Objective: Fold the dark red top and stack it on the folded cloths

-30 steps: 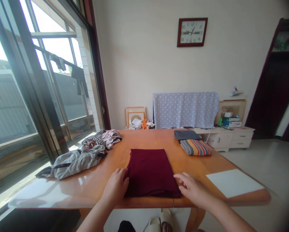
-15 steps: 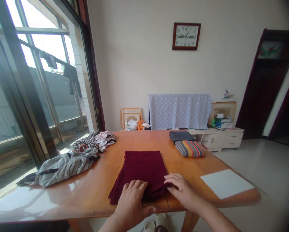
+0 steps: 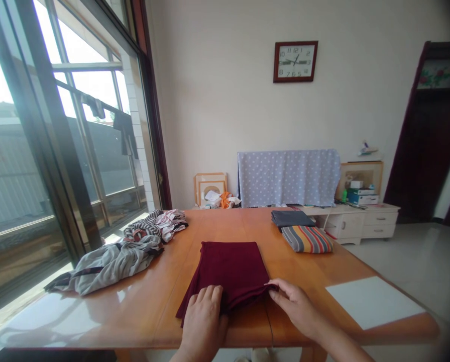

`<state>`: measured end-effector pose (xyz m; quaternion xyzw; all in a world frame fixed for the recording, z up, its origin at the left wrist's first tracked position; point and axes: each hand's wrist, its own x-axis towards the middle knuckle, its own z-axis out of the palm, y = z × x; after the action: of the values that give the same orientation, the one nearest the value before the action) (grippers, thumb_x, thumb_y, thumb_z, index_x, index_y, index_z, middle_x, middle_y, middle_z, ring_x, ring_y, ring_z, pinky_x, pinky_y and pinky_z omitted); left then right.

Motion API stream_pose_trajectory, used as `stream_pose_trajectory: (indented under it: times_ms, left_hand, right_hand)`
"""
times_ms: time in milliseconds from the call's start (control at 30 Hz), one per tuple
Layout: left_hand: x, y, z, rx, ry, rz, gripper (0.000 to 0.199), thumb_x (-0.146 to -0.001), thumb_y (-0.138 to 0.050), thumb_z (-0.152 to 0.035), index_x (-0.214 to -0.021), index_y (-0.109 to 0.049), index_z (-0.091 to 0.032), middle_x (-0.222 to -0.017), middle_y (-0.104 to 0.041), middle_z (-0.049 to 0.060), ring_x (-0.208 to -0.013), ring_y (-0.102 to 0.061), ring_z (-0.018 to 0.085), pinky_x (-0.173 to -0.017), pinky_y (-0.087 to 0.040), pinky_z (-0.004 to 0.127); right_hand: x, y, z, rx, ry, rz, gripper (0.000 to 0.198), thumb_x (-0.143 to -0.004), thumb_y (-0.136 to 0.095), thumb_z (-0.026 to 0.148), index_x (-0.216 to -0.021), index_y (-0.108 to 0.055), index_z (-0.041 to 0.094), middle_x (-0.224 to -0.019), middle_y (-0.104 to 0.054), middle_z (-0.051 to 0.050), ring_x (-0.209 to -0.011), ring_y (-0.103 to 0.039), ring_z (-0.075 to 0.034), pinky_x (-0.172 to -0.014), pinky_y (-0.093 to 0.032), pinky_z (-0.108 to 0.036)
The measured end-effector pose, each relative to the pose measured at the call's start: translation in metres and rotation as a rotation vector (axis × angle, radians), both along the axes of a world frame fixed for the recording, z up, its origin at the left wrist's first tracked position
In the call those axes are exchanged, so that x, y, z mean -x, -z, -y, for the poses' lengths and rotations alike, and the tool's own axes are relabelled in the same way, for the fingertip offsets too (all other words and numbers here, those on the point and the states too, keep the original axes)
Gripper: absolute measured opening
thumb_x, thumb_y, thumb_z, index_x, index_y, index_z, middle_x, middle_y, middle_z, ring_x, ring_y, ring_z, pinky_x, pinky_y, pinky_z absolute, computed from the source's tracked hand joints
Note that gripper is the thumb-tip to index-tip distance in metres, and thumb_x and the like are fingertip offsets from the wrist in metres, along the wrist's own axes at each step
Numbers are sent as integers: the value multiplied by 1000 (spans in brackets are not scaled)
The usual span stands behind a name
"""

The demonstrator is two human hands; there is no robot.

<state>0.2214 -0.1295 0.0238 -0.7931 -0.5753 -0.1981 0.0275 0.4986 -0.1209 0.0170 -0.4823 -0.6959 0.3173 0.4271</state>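
A folded maroon garment (image 3: 234, 269) lies on the wooden table in front of me, its layers fanned out at the left side. My right hand (image 3: 291, 299) pinches its near right corner between thumb and fingers, and that corner is slightly raised. At the near left edge, my left hand (image 3: 206, 311) has its fingers curled over the cloth, with the thumb at the edge. The cloth's near left part is partly hidden behind that hand.
Rumpled grey and patterned clothes (image 3: 115, 261) are heaped on the table's left. At the right lie a folded striped cloth (image 3: 307, 239), a folded dark grey cloth (image 3: 291, 218) and a white sheet (image 3: 373, 301). A white cabinet (image 3: 379, 221) stands beyond the table (image 3: 134, 317).
My right hand has lifted the garment's near right corner a little. My left hand's fingers have closed over the near left edge. The view has shifted slightly.
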Motion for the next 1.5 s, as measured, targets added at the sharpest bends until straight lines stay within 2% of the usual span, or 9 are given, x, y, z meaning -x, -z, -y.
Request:
stream_pose_trajectory:
  times_ms: [233,400,667,800,1000,1133,1267,1367,1500]
  left_hand:
    - [-18,-6,1,-12,-4,13,60,-81,-59,-46,-135,-52,-21,-121,-64,10,-111,-53,30,-96,-33,42]
    - [-24,-5,-6,7,-38,-49,54,-81,-54,-21,-134,-52,-20,-120,-65,10,-108,-55,28,-93,-35,40]
    - [21,-12,-1,65,-173,-89,40,-80,-47,-14,-116,-60,-23,-117,-65,7,-111,-55,25,-93,-35,37]
    - [34,-28,6,134,-89,-83,35,-77,-49,-14,-108,-62,-25,-107,-68,6,-105,-59,24,-91,-37,35]
    - [45,-52,6,240,28,-41,36,-73,-48,-10,-100,-62,-28,-97,-72,3,-92,-66,23,-77,-39,30]
    - [52,-65,-13,224,13,64,24,-77,-47,-14,-90,-63,-27,-91,-72,2,-84,-66,21,-67,-36,26]
    - [55,-72,-49,248,70,229,25,-74,-50,-14,-90,-64,-26,-93,-72,1,-86,-65,20,-67,-37,24]
    - [54,-75,-84,313,87,391,24,-69,-53,-14,-87,-66,-24,-87,-71,0,-82,-63,19,-65,-39,23]
    - [49,-75,-129,468,28,647,19,-62,-58,-13,-79,-65,-19,-68,-65,-2,-66,-57,15,-57,-35,21]
  right_hand:
    - [12,-16,-9,-13,-25,-66,38,-92,-53,49,-114,-68,21,-109,-72,-7,-97,-64,-25,-88,-49,-34]
    - [14,-29,-13,-5,-11,-75,40,-91,-53,51,-114,-68,21,-101,-73,-5,-97,-63,-25,-87,-49,-33]
    - [2,-20,-5,45,-41,-81,41,-91,-52,52,-115,-67,21,-105,-72,-7,-99,-62,-26,-89,-48,-35]
    - [-6,-17,2,92,-70,-81,41,-89,-55,52,-114,-69,22,-110,-71,-7,-98,-63,-26,-89,-48,-36]
    - [-16,-33,5,146,-107,-84,42,-86,-56,54,-108,-71,21,-109,-73,-7,-103,-63,-30,-90,-49,-38]
    - [-13,-38,-13,161,-126,-163,43,-86,-58,54,-110,-70,20,-107,-73,-8,-102,-63,-30,-91,-49,-40]
    - [-9,-33,-47,158,-137,-261,45,-85,-59,53,-113,-68,19,-108,-73,-9,-101,-64,-29,-90,-50,-41]
    - [-6,-28,-77,150,-95,-261,47,-84,-59,54,-114,-66,17,-105,-73,-9,-98,-65,-27,-86,-51,-39]
    - [-1,-23,-115,141,-26,-256,45,-85,-54,54,-109,-66,17,-97,-73,-7,-92,-66,-25,-82,-51,-37]
